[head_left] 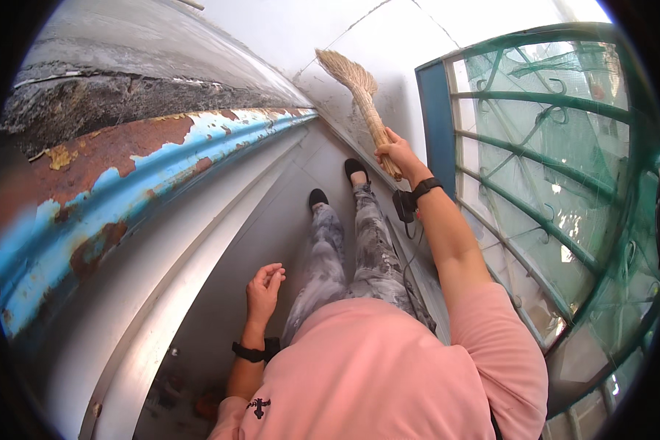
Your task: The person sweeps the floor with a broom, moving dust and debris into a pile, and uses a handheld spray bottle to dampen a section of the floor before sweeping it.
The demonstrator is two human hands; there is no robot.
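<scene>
My right hand (398, 155) is closed around the bound handle of a straw hand broom (367, 103), reaching ahead and to the right. The broom's bristles fan out at its far end, next to the pale wall and the narrow ledge at its foot. Down at my left side, my left hand (264, 288) hangs with nothing in it, its fingers loosely bent and partly apart. It is nearest to my left leg and the pale metal frame. Each wrist wears a black strap, and a small black device sits by the right one.
A rusty blue metal frame (147, 158) with peeling paint runs along my left, above a pale metal rail (176, 312). To the right stands a window with green bars (543, 154) and netting, beside a blue panel (438, 128). My feet stand on grey tiles (271, 209).
</scene>
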